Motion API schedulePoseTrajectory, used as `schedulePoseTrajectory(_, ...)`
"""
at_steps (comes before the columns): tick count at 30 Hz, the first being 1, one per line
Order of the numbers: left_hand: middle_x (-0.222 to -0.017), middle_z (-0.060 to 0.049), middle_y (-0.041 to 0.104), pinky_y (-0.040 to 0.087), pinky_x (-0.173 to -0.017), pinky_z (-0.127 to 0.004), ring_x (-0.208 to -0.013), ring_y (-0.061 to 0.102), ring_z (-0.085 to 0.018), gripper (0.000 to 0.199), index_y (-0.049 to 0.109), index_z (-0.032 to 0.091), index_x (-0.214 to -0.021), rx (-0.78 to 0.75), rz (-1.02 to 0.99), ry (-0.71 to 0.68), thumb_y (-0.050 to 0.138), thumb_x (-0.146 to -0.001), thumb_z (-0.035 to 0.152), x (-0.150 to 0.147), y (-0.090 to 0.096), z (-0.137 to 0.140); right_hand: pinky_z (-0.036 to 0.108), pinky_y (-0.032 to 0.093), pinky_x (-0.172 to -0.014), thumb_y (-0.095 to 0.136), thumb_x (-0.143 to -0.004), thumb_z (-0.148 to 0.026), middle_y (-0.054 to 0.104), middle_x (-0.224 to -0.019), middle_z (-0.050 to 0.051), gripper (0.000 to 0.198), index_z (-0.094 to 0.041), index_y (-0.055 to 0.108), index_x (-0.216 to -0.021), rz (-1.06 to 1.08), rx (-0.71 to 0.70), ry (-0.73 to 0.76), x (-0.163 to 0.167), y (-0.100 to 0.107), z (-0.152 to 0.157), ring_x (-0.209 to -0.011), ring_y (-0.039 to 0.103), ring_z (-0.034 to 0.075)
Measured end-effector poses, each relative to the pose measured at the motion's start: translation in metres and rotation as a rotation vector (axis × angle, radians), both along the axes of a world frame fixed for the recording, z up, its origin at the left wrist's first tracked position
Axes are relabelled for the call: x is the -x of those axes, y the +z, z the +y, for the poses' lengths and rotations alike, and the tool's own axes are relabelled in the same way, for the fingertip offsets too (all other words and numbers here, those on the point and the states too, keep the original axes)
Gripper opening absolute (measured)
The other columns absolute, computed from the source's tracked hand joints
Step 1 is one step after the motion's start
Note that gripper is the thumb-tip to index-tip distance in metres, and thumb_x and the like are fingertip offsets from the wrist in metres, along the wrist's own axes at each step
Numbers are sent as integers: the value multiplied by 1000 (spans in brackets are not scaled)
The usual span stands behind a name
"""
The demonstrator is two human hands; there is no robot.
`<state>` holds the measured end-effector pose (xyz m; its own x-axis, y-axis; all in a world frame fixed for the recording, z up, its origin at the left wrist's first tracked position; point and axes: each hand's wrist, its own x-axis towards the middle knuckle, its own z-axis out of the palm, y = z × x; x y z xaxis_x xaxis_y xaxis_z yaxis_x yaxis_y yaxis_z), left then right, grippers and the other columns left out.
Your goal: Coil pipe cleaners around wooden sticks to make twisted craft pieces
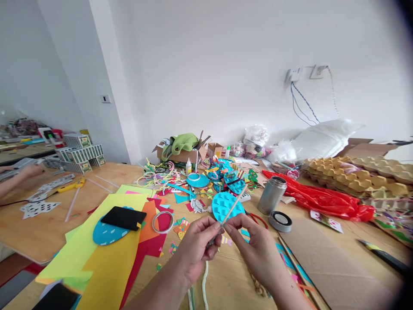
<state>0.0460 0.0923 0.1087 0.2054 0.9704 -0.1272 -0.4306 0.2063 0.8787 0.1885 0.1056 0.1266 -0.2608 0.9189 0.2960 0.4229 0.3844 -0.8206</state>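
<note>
My left hand (200, 243) is closed, its thumb and forefinger pinching at the lower end of a thin wooden stick (237, 201). Something small and greyish shows under those fingers, too hidden to name. Against it, my right hand (251, 239) also pinches at the stick's lower end. The stick slants up to the right, in front of a round blue paper disc (222, 202) with darker blue patches; whether the two are joined I cannot tell. Below my hands a pale cord (204, 284) hangs or lies, its upper end hidden.
Yellow paper (111, 262) and a tape roll (163, 221) lie left. A metal flask (272, 196), its lid (280, 220), a cardboard sheet (325, 258) and a utility knife (383, 256) are right. A co-worker's hand (30, 170) is near stacked cards (80, 150).
</note>
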Motion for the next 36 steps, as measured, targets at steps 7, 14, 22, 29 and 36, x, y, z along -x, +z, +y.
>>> schedulePoseTrajectory(7, -55, 5, 48, 6, -38, -20, -35, 29, 0, 23, 44, 16, -66, -9, -21, 47, 59, -76, 29, 0, -1, 1, 29, 41, -68, 52, -83, -42, 65, -76, 5, 27, -17, 60, -78, 141, 123, 61, 0, -11, 7, -74, 57, 20)
schedulePoseTrajectory(14, -57, 5, 48, 7, -38, -20, -35, 31, 0, 21, 46, 15, -68, -28, 13, 72, 58, -77, 31, -4, -5, -1, 31, 43, -68, 52, -82, -44, 63, -76, 7, 30, -15, 59, -79, 268, 207, 123, 3, -15, 9, -73, 58, 20)
schedulePoseTrajectory(22, -56, 5, 47, 12, -38, -20, -37, 30, -2, 26, 45, 16, -66, -61, 58, 167, 57, -79, 36, -14, -11, -3, 29, 39, -58, 46, -86, -35, 56, -68, 3, 23, -19, 49, -69, 76, -51, -78, 13, -18, -1, -66, 52, 18)
schedulePoseTrajectory(29, -53, 5, 45, 15, -37, -19, -39, 26, -2, 29, 46, 16, -64, -109, 118, 247, 60, -76, 38, -17, -11, -4, 30, 38, -63, 43, -87, -22, 54, -73, 3, 18, -20, 45, -69, -100, -374, -167, 17, -23, -3, -72, 50, 19)
schedulePoseTrajectory(36, -52, 6, 44, 14, -36, -19, -39, 25, -3, 28, 47, 17, -65, -134, 125, 234, 61, -75, 38, -15, -12, -3, 31, 36, -64, 45, -87, -21, 54, -72, 2, 17, -20, 45, -70, -120, -412, -175, 15, -25, -1, -71, 49, 19)
